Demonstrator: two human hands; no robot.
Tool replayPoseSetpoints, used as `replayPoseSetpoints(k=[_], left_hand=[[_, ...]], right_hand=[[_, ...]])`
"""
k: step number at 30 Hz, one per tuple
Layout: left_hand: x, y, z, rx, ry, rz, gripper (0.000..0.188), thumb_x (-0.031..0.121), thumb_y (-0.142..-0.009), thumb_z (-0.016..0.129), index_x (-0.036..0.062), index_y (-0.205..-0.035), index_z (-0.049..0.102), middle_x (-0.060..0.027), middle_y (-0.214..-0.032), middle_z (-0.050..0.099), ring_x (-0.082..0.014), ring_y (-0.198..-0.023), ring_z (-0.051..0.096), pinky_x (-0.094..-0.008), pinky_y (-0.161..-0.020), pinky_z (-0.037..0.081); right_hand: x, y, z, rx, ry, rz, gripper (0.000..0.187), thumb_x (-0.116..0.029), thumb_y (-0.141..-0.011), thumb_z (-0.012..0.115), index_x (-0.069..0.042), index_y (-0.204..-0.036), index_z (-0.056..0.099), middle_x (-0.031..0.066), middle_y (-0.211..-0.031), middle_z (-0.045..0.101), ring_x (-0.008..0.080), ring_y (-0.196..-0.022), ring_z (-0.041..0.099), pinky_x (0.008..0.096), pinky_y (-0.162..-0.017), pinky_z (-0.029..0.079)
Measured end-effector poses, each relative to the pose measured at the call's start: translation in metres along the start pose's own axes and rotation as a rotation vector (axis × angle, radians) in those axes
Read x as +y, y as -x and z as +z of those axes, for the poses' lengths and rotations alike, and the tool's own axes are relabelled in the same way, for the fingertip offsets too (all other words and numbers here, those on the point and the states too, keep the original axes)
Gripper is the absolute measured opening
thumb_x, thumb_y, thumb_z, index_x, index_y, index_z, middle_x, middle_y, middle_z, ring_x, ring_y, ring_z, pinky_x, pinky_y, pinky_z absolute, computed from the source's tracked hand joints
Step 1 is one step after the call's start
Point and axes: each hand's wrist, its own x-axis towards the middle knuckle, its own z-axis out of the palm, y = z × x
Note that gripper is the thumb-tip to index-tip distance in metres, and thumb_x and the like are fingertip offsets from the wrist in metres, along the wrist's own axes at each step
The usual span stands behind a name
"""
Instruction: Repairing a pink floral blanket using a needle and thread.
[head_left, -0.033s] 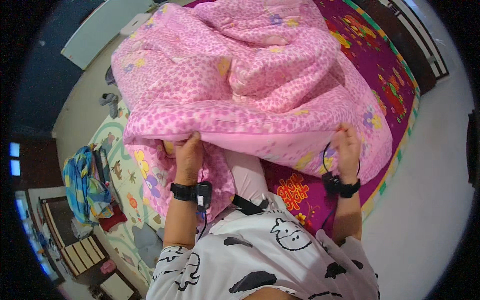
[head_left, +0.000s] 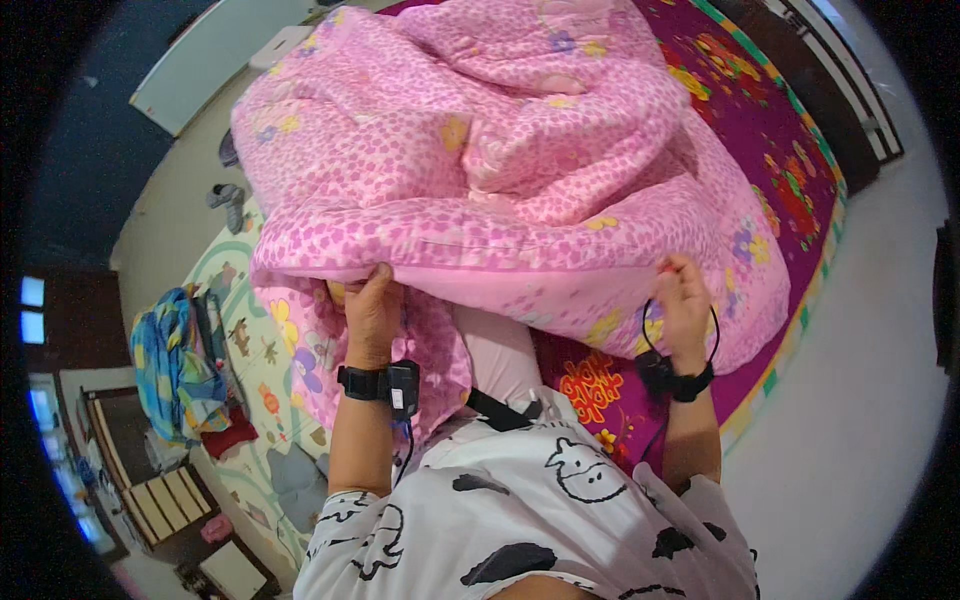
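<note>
Thumb laid over the edge, the fingers of a person's left hand (head_left: 372, 315) grip a pink quilt (head_left: 400, 150) at 9 o'clock, just left of centre. At 3 o'clock, the bent fingers of the right hand (head_left: 684, 315) meet the same edge; whether they pinch or merely touch it, one cannot tell. Black bands circle both wrists, the left band (head_left: 365, 384) bearing a small device, the right band (head_left: 690, 385) beside a looping dark cable. Between the hands the quilt's edge runs nearly straight, its rumpled, flower-printed bulk heaped toward 12 o'clock. A purple floral spread (head_left: 790, 118) shows beyond it at 2 o'clock. Blue, green and yellow cloth (head_left: 170, 360) lies piled toward 9 o'clock, on a cream patterned mat (head_left: 255, 365). The wearer's black-and-white shirt (head_left: 620, 545) fills 6 o'clock.
</note>
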Motion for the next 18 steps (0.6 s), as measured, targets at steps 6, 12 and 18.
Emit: replayPoseSetpoints(k=[6,12,18], left_hand=[[-0.009,0.025,-0.048,0.18,-0.073,-0.083,0.032,0.006,-0.084,0.056,0.0101,-0.114,0.048,-0.002,-0.105,0.056,-0.0143,-0.093,0.055,-0.0297,-0.081,0.045],[-0.033,0.067,0.0,0.272,-0.112,-0.289,0.034,0.02,-0.088,0.053,0.0078,-0.118,0.042,-0.0022,-0.108,0.054,-0.0152,-0.089,0.055,-0.0285,-0.077,0.045],[-0.045,0.066,0.044,0.212,-0.142,-0.389,0.039,0.027,-0.086,0.056,0.0035,-0.115,0.046,-0.0059,-0.106,0.056,-0.0176,-0.09,0.056,-0.0323,-0.08,0.044]], right_hand=[[0.018,0.034,0.078,-0.368,0.079,-0.103,0.017,-0.005,-0.081,0.056,0.001,-0.096,0.055,0.0078,-0.083,0.055,0.0136,-0.071,0.053,0.0251,-0.064,0.043],[0.034,0.047,0.089,-0.424,0.197,-0.007,0.014,-0.007,-0.079,0.059,-0.001,-0.09,0.054,0.0114,-0.075,0.051,0.0234,-0.067,0.054,0.0299,-0.06,0.042],[0.016,0.049,0.093,-0.381,0.297,-0.111,0.016,-0.01,-0.079,0.06,-0.002,-0.092,0.056,0.0123,-0.076,0.057,0.0254,-0.067,0.057,0.0316,-0.06,0.044]])
